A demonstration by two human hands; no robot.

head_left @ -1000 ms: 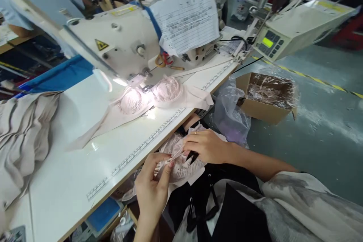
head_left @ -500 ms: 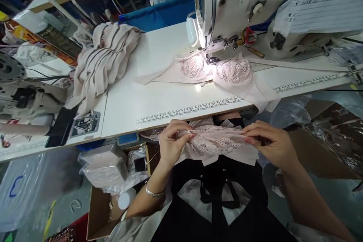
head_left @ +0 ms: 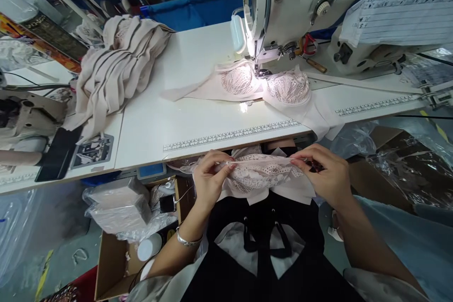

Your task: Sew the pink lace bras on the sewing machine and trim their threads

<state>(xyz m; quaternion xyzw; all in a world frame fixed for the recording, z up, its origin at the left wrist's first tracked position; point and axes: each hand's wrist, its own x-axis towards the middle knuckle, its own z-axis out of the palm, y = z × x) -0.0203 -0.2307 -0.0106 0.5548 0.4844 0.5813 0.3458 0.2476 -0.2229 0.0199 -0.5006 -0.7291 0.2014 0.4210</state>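
Note:
Across my lap lies a pale pink lace bra [head_left: 262,174], just below the table's front edge. My left hand [head_left: 211,177] pinches its upper edge at the left end between thumb and fingers. At the other end, my right hand [head_left: 323,170] is closed on the same edge, so the strip between both hands is drawn fairly straight. A second lace bra [head_left: 286,87] lies on the table, its middle under the lit needle area of the sewing machine [head_left: 290,9]. One wing of that bra hangs over the front edge near my right hand.
A pile of pale fabric pieces [head_left: 120,66] lies at the left on the white table [head_left: 191,118]. Red-handled scissors [head_left: 309,45] rest behind the needle. Below stand a cardboard box [head_left: 109,264] at left and a plastic-lined carton [head_left: 392,165] at right.
My right hand has moved inward, towards my left, along the bra's edge, and the stretched strip is shorter. The whole view has shifted slightly. The bra under the needle stays in place.

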